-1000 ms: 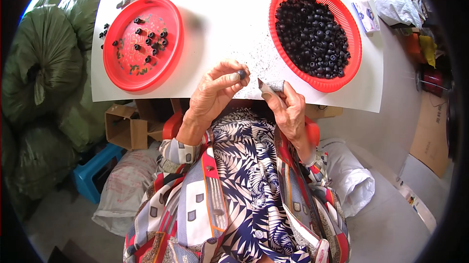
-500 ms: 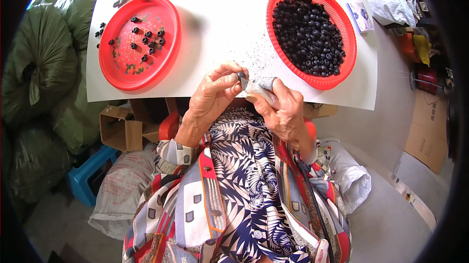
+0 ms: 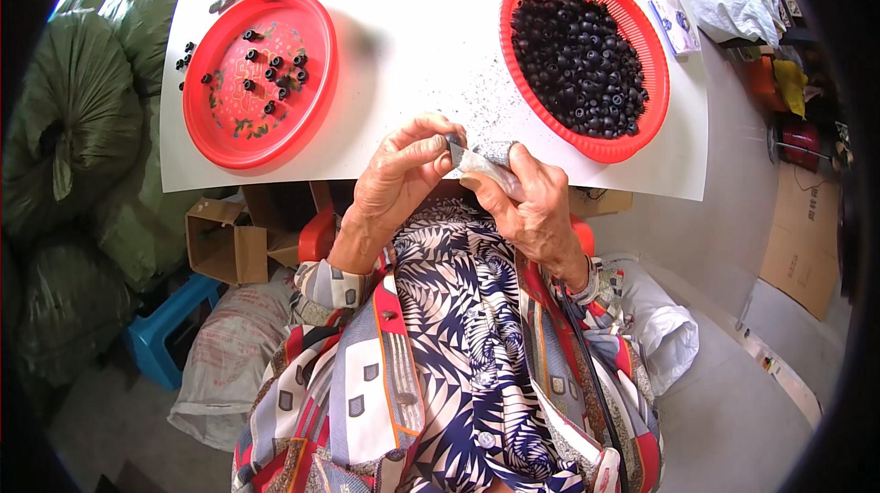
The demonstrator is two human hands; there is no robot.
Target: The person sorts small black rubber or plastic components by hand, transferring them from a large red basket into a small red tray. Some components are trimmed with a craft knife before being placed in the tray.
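Close together over the table's front edge, both of my hands are closed. My left hand (image 3: 399, 172) pinches a small black round part (image 3: 453, 139) between thumb and fingertips. In my right hand (image 3: 533, 204) is a small tool wrapped in whitish material (image 3: 484, 166), its grey blade-like tip against or very near the part. Something grey and textured (image 3: 499, 151) sits by the right index finger; whether it is a finger cover or part of the wrapping, I cannot tell. A red basket (image 3: 658, 94) heaped with similar black parts stands to the right. On the left, a red tray (image 3: 316, 30) bears several scattered ones.
The white table (image 3: 417, 26) has dark crumbs strewn near my hands. A few black parts lie left of the tray. A small printed packet (image 3: 676, 27) lies at the table's right edge. Below are a cardboard box (image 3: 252, 255) and a blue stool (image 3: 151, 342); green sacks (image 3: 73, 117) crowd the left.
The head view has shifted slightly. My right hand and the tool tip have moved only a little against the part; both hands keep their hold.
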